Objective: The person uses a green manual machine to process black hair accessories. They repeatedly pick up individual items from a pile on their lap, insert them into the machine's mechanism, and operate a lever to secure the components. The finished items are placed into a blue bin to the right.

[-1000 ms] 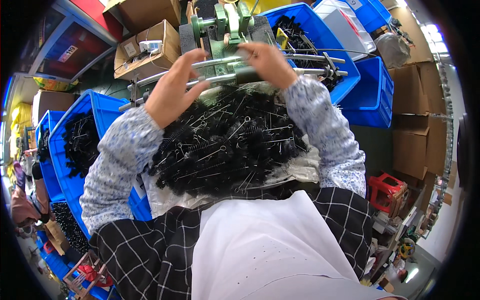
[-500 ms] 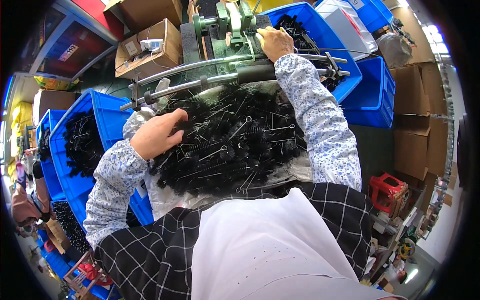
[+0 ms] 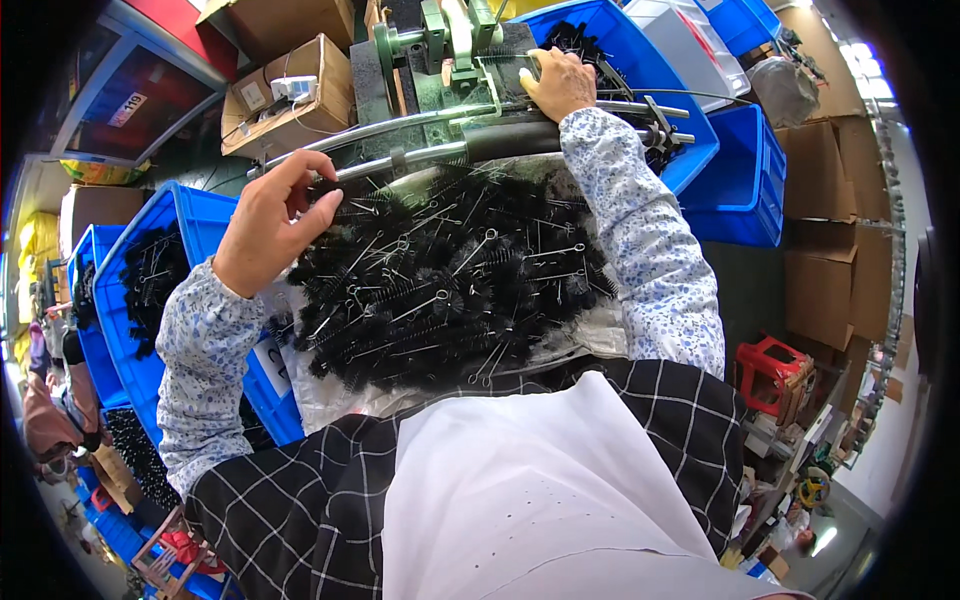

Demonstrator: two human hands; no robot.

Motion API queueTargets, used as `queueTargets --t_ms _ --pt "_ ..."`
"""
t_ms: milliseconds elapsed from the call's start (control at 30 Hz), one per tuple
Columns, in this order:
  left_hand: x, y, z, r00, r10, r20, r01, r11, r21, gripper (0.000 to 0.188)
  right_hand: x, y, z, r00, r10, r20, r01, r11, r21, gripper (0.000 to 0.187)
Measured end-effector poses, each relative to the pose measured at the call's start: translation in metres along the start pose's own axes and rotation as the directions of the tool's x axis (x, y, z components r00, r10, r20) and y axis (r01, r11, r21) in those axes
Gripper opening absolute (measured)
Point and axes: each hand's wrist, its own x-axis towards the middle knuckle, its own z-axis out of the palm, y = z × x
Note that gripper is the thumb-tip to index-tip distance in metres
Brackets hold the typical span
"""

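A heap of black wire brushes [image 3: 430, 290] with looped metal ends fills the middle, spread over pale sheeting close to my body. My left hand [image 3: 275, 222] is raised at the heap's upper left, its thumb and fingers closed on a dark-bristled brush [image 3: 321, 188]. Up at the green machine [image 3: 460, 45], my right hand [image 3: 563, 84] pinches the end of a thin black brush [image 3: 503, 57], which reaches left to the machine's wheel area. Two metal rails [image 3: 365, 166] with a dark sleeve [image 3: 513, 140] cross between the heap and the machine.
Blue bins with black brushes stand at left [image 3: 190, 225] and upper right [image 3: 675, 105]. Another blue bin [image 3: 740, 180] sits farther right. A cardboard box [image 3: 290, 100] stands left of the machine, and a red stool [image 3: 770, 378] at lower right.
My left hand has lifted up and left from the heap, with a brush now between its fingers. My right hand has stayed near the machine, shifting slightly right and down.
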Motion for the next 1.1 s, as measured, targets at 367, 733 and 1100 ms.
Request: queueTargets --t_ms 367,733,1100 --pt "0.009 0.009 0.0 0.999 0.03 0.018 -0.029 1.0 -0.008 0.019 0.012 -0.054 0.021 0.995 -0.077 -0.069 0.082 0.993 0.086 0.023" --pt "0.004 -0.009 -0.005 0.987 0.151 -0.053 -0.154 0.986 -0.064 0.021 0.011 0.014 0.01 0.999 -0.033 -0.002 0.033 0.999 0.003 0.023" --pt "0.027 0.002 0.019 0.978 0.204 0.05 -0.198 0.974 -0.114 0.019 0.025 0.075 -0.037 0.998 0.041 -0.042 -0.05 0.975 -0.215 0.022"
